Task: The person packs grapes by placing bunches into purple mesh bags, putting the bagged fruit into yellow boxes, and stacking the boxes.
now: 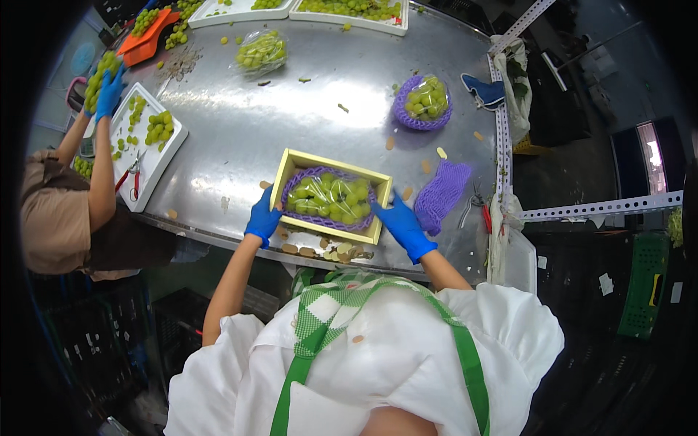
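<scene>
A pale yellow cardboard box without a lid sits slightly turned near the front table edge. Inside lies a bunch of green grapes under clear plastic wrap, with a purple foam net around it. My left hand, in a blue glove, grips the box's left end wall. On the opposite end, my right hand, also blue-gloved, holds the wall with its thumb over the rim. An unfilled purple foam net lies flat just right of that hand. Farther back, another wrapped grape bunch rests in a purple net.
Red-handled pruning shears lie by the perforated metal post. A wrapped grape bunch sits farther back. At left, a co-worker's gloved hands hold grapes beside a white tray with snips. Oval stickers litter the metal table.
</scene>
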`<state>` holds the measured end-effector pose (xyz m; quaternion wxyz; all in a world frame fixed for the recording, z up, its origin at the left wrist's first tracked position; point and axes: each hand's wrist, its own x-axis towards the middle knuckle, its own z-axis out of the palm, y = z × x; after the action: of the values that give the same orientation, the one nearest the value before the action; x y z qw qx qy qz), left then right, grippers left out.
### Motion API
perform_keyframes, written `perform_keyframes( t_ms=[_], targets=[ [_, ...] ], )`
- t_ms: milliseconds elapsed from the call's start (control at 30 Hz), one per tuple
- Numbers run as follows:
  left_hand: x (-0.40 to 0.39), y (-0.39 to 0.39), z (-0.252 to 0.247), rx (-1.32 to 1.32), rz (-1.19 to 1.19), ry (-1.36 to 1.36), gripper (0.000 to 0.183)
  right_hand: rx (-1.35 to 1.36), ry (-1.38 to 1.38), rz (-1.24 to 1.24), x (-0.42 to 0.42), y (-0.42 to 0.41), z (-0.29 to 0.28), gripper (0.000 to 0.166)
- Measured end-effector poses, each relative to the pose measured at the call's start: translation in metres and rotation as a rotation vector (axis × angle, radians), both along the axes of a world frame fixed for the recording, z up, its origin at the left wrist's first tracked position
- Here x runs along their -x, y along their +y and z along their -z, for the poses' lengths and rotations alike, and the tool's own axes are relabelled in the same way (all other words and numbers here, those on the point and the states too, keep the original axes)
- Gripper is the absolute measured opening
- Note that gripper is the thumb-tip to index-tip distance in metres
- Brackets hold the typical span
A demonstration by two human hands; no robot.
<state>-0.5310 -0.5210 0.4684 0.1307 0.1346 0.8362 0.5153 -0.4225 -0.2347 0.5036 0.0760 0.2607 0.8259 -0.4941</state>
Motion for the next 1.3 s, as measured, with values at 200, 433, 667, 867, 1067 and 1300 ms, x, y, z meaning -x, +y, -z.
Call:
perform_keyframes(
  t_ms=[200, 433, 667, 867, 1067, 1300],
  targets=[
    [-0.052, 0.018, -0.013, 0.039, -0.047, -0.063, 0.053, 0.075, 0.109, -0.136, -0.034, 0.033, 0.029, 0.042],
    [-0.135, 0.054, -0.056, 0.033, -0.203, 0.020, 0.050, -0.033, 0.063, -0.141, -0.075, 0.068, -0.036, 0.033],
    [-0.177, 0.072, -0.104, 0.054, -0.432, -0.008, 0.040, 0.016, -0.001, -0.295, -0.065, 0.093, -0.081, 0.028],
    [-0.227, 0.074, -0.113, -0.104, -0.347, 0.134, 0.034, 0.312, 0.060, -0.086, -0.169, 0.113, -0.072, 0.025],
    [-0.314, 0.085, -0.086, -0.523, -0.070, -0.119, 0.036, 0.463, 0.204, 0.335, -0.373, 0.116, -0.050, 0.029],
    [-0.469, 0.028, 0.030, -0.357, 0.159, -0.589, 0.035, 0.480, 0.093, 1.124, -0.662, 0.058, 0.045, 0.026]
  ],
)
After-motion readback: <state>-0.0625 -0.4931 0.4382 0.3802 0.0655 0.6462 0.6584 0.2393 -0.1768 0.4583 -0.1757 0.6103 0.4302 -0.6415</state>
